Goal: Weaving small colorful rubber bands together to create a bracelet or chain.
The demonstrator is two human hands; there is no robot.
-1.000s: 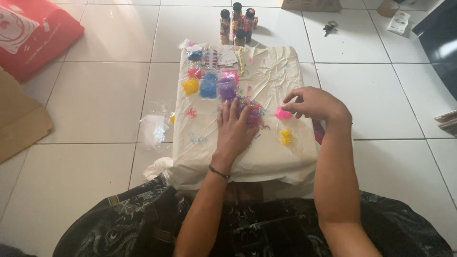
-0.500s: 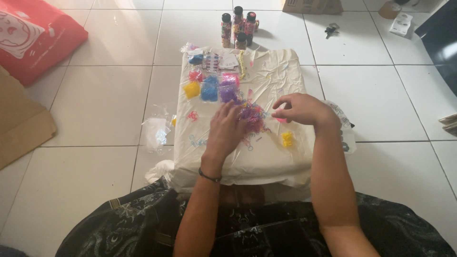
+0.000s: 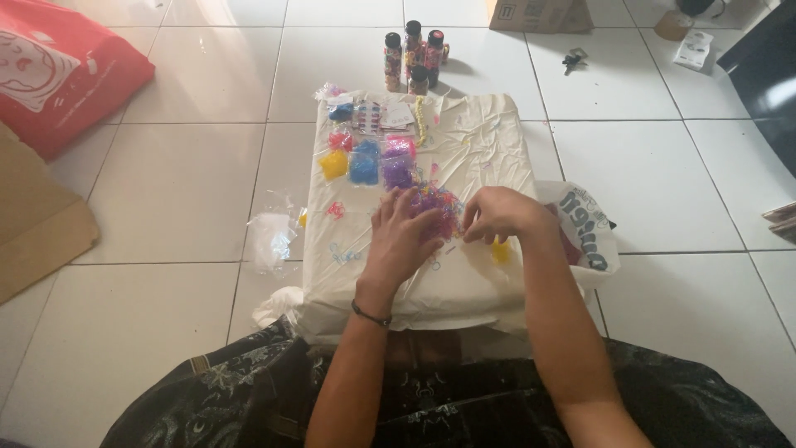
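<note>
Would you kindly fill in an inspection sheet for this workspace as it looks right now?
Surface: low block wrapped in crumpled white plastic sheet, standing on a white tiled floor.
Job's things: mixed pile of small purple and pink bands between the hands; yellow bit under the right wrist.
Clutter: small packets in yellow, blue and purple; dark-capped bottles on the floor behind; clear bag to the left.
Grippers: left hand flat beside the pile; right hand with fingers curled at the pile.
Cables: nothing seen.
Surroundings: red bag, cardboard, printed plastic bag.
</note>
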